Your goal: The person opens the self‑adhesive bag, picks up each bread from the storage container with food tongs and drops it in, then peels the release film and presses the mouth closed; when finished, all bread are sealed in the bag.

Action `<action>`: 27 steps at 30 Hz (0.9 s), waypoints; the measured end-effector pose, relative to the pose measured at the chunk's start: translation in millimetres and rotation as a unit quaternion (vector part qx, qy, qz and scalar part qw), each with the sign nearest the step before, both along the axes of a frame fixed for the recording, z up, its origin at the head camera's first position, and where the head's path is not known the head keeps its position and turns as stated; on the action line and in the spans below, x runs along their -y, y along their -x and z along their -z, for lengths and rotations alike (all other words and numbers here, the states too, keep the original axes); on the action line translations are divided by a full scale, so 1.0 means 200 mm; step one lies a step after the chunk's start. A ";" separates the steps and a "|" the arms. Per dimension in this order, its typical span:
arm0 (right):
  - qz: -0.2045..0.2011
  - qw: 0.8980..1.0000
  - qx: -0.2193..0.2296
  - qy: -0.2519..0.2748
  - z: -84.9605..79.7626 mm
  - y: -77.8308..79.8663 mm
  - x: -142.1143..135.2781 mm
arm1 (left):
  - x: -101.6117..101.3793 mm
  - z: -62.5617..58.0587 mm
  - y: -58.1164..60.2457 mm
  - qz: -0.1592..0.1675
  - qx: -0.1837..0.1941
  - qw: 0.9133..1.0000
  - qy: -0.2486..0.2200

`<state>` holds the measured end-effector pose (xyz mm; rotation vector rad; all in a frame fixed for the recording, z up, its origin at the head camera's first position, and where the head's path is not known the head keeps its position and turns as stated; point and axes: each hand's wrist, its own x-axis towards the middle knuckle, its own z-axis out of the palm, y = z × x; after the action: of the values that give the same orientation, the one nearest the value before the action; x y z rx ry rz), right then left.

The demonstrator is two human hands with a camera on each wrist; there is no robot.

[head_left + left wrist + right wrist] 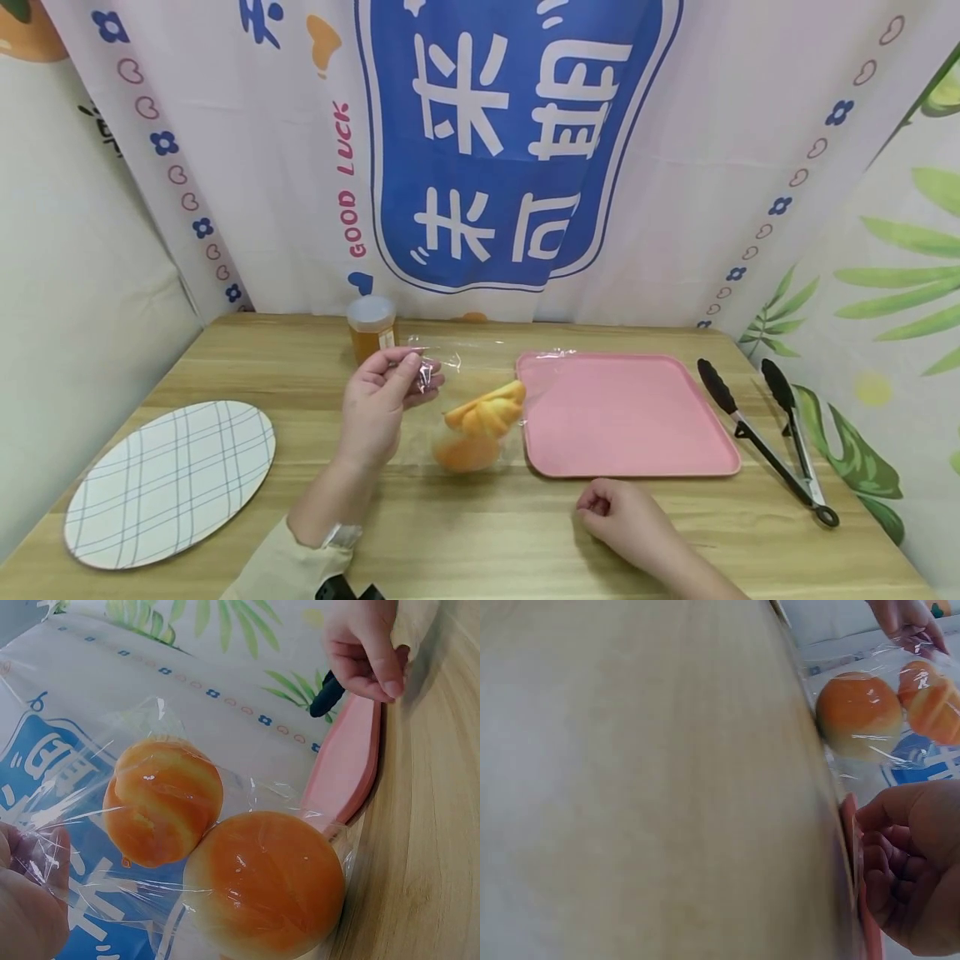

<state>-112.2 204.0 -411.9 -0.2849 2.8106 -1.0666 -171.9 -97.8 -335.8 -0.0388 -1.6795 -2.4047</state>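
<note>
My left hand pinches the gathered end of a clear plastic bag between thumb and fingers. Inside the bag are two golden-brown breads: a smooth round bun and a ridged, twisted-looking roll. In the head view, the round bun lies low in the bag, below the roll. Near the front edge of the pink tray is my right hand, its fingers loosely curled around nothing. In the right wrist view, the right hand appears apart from the bag.
Black-tipped tongs lie spread at the tray's right. An oval plate with blue checks lies at the left of the wooden table. Behind my left hand stands a lidded jar with amber contents. A printed curtain hangs behind.
</note>
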 end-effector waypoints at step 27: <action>0.017 0.984 -0.068 0.165 -0.33 0.26 0.08 | 0.00 -0.01 -0.01 0.004 -0.008 1.000 0.011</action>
<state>-164.5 188.3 -345.1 -0.3553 2.7497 -1.5808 -170.0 -97.4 -334.3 -0.0691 -1.7014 -2.3862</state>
